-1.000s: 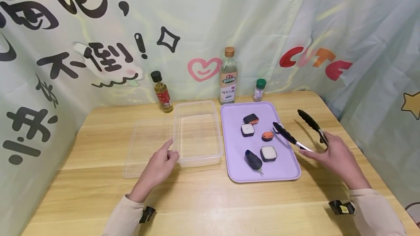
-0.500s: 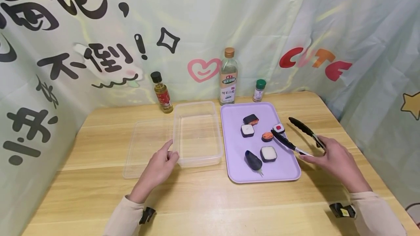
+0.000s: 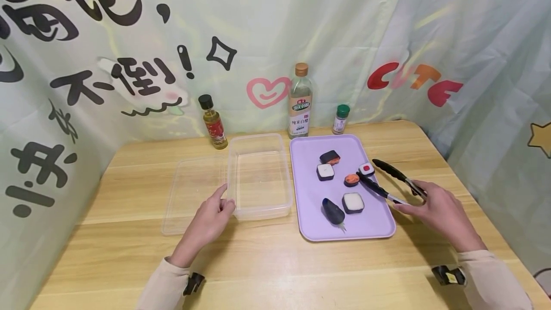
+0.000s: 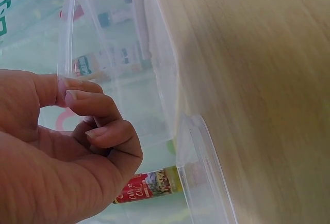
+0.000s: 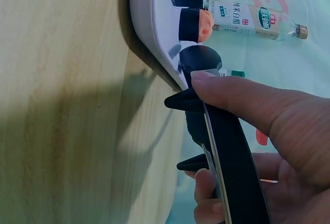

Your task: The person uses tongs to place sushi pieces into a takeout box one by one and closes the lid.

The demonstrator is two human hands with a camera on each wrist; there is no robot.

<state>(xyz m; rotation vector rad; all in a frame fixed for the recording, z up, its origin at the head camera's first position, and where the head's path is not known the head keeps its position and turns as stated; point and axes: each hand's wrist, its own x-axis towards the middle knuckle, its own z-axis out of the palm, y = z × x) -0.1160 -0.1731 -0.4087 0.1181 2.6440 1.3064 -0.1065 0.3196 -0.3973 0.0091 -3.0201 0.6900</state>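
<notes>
My left hand [image 3: 211, 216] holds the near left corner of a clear plastic container [image 3: 262, 212], its index finger along the side wall and several fingers curled in the left wrist view. My right hand [image 3: 443, 209] grips black-tipped tongs [image 3: 398, 173], spread apart. Between their tips, on the right edge of a purple tray [image 3: 310, 228], lies a sushi roll with a red centre [image 3: 366, 169]; contact cannot be made out. The tray also bears an orange-topped sushi [image 3: 351, 180], two white-topped rolls [image 3: 353, 203], a dark wrapped piece [image 3: 330, 157] and a dark cone-shaped piece [image 3: 333, 212].
A clear lid [image 3: 191, 195] lies left of the container. Along the back stand an olive oil bottle [image 3: 214, 126], a tall vinegar bottle [image 3: 300, 106] and a small green-capped jar [image 3: 340, 119]. A printed curtain [image 3: 258, 27] hangs behind the wooden table [image 3: 267, 271].
The tongs have moved down and their arms have drawn nearer each other, coming to either side of the red-centred roll. My left hand and the container have stayed in place.
</notes>
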